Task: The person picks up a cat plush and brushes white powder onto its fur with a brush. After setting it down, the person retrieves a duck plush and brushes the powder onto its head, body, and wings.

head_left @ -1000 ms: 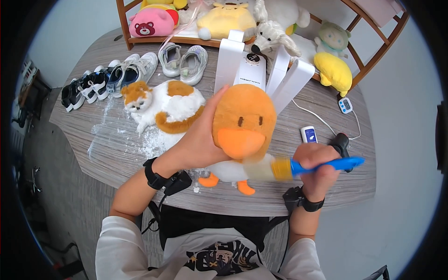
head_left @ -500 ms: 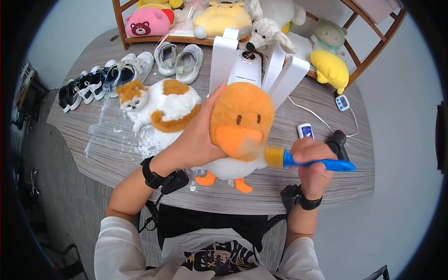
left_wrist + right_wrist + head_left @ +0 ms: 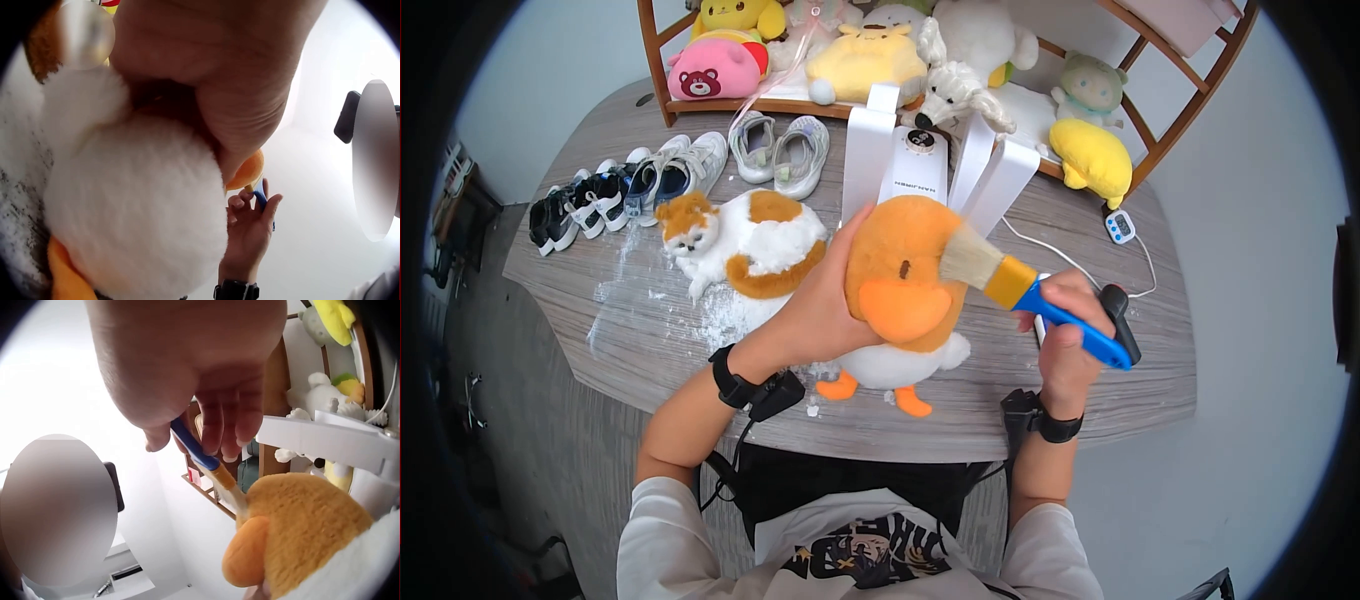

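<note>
A plush duck with an orange head, a big orange bill, a white body and orange feet stands at the near side of the table. My left hand grips its head from the left; in the left wrist view the round white body fills the lower part. In my right hand is a flat brush with a blue handle, a yellow band and pale bristles. Its bristles lie against the duck's face, over one eye. The right wrist view shows the bristles at the head just above the bill.
Left of the duck lies a brown-and-white plush cat among white powder. Several shoes stand behind it. A white device with upright arms is behind the duck, before a wooden rack of plush toys. A timer lies at right.
The brush has gone from the duck's white body up past the bill to its face, and its handle now slants down to the right. My left hand keeps its grip on the head.
</note>
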Tool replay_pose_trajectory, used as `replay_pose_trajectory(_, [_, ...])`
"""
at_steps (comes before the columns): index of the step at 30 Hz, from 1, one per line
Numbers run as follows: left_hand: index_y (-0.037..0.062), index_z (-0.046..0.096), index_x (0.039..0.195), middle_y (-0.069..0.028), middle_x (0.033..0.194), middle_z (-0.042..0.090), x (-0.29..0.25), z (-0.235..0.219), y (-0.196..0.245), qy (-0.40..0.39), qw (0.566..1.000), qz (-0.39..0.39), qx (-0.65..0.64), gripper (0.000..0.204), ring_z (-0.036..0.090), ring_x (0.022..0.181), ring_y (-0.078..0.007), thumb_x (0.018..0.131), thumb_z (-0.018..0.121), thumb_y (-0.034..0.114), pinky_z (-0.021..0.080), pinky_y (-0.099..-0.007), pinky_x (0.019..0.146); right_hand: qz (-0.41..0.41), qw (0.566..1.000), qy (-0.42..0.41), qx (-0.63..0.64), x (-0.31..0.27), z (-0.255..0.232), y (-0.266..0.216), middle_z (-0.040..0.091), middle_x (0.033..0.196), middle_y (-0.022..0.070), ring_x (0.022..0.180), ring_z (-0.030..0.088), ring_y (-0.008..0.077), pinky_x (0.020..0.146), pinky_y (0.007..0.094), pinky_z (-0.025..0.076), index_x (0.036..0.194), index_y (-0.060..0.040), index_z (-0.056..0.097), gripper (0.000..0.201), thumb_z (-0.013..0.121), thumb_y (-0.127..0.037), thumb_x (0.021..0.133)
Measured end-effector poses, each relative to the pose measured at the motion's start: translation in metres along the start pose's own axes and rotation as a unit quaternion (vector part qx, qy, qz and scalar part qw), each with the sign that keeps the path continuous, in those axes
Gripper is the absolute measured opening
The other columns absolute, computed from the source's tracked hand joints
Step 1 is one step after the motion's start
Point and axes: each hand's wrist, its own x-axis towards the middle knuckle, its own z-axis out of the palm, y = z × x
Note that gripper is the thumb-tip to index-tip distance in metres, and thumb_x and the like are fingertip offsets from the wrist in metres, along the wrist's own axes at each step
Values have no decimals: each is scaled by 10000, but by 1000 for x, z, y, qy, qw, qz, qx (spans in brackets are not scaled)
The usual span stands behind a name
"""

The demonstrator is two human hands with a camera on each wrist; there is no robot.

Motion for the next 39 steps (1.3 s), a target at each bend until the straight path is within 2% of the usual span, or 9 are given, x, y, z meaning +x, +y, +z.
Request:
replay_pose_trajectory(4, [8,234,1481,-157,1401,459,1,2,12,0,998,-57,-22,1039,489,1294,-245,699,888,209,401,-377,1082,7,994,-73,-77,-1,-3,0,625,808,109,657,592,159,589,262,467,929,-12,678,306,638,-314,955])
replay_pose_trajectory(11, [10,301,1441,-150,1362,490,-3,6,10,-5,999,-47,26,977,512,1266,-242,696,890,236,426,-373,1049,-2,983,182,-2,-2,-3,-2,629,746,120,565,573,160,538,280,464,861,18,624,273,575,-230,964])
replay_pose_trajectory(18, [2,311,1438,-171,1348,513,-10,8,18,6,998,-5,64,949,529,1250,-249,708,875,223,438,-366,1033,44,995,-90,-11,-3,31,-8,650,761,111,585,587,156,557,280,474,1012,9,665,196,611,-170,955])
replay_pose_trajectory(21, [-1,311,1442,-157,1330,536,-12,7,21,13,998,-3,60,947,545,1230,-241,711,870,227,440,-362,1030,-126,971,116,-164,-2,27,-10,644,744,119,602,598,163,552,271,471,973,9,660,185,623,-171,949])
replay_pose_trajectory(28, [6,300,1449,-166,1338,535,-16,8,20,-6,997,-6,71,972,549,1235,-265,707,874,257,435,-373,1034,-75,987,-75,-124,2,54,-21,656,728,108,635,637,192,574,281,492,887,-6,660,181,634,-178,938])
replay_pose_trajectory(30, [8,299,1450,-170,1338,535,-15,8,18,-11,998,5,66,972,550,1237,-272,708,874,262,434,-375,1035,-64,986,-62,-139,-4,42,-15,651,749,103,617,616,184,565,269,472,906,-10,646,165,627,-171,939])
replay_pose_trajectory(32, [9,299,1450,-173,1339,534,-14,6,17,-8,998,17,64,973,550,1239,-279,709,874,266,433,-377,1037,-15,984,174,-20,-4,34,-12,637,778,108,591,582,167,540,256,445,907,-8,620,175,599,-174,959])
replay_pose_trajectory(36, [11,289,1456,-156,1361,512,-18,6,14,-14,999,15,41,966,531,1256,-255,717,871,229,426,-369,1046,9,973,210,-98,-2,25,-6,615,801,125,546,541,152,502,253,422,913,-6,588,215,575,-212,975])
replay_pose_trajectory(39, [12,275,1464,-149,1378,491,-17,5,12,-22,999,28,25,966,513,1271,-238,725,868,204,424,-369,1050,-3,991,73,116,-2,24,-9,609,818,127,539,541,147,499,256,431,948,-3,577,242,541,-238,992])
